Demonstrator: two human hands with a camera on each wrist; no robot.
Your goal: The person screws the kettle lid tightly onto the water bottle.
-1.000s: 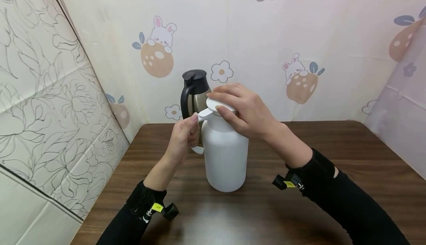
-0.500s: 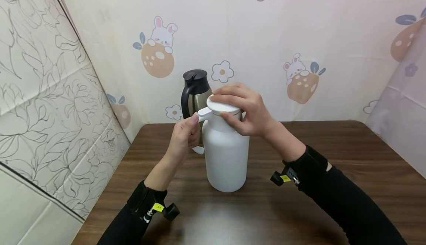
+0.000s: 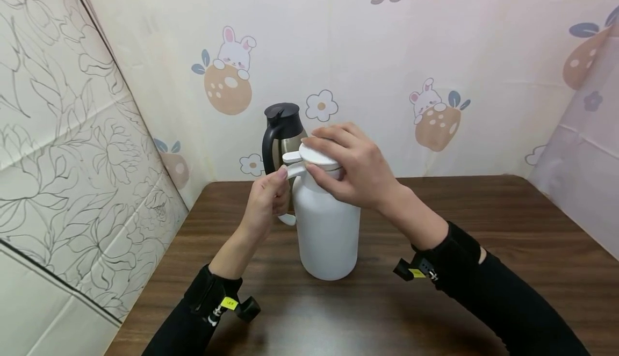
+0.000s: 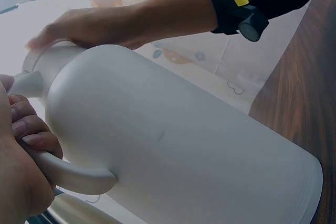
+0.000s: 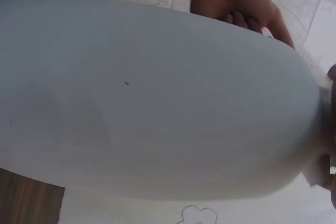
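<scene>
A white vacuum jug (image 3: 329,232) stands upright on the table, its body filling much of both wrist views. My left hand (image 3: 263,200) grips the jug's handle (image 4: 84,177), fingers curled round it and thumb at the top. Over the jug's top, my right hand (image 3: 358,168) holds the round white lid (image 3: 313,154) by its edge, fingers across the far side and thumb in front. A small lid tab (image 3: 292,157) points left, just above and apart from the handle's top. The right palm hides part of the lid and neck.
A steel jug with a black top (image 3: 283,121) stands close behind the white one, partly hidden by it. The brown wooden table (image 3: 445,205) reaches back to a printed curtain (image 3: 367,66). Another patterned panel (image 3: 72,146) is on the left.
The lid has turned a little under my right hand: its tab, earlier in line with the handle's top, now shows separately. My left hand keeps its grip and the jug stays in place.
</scene>
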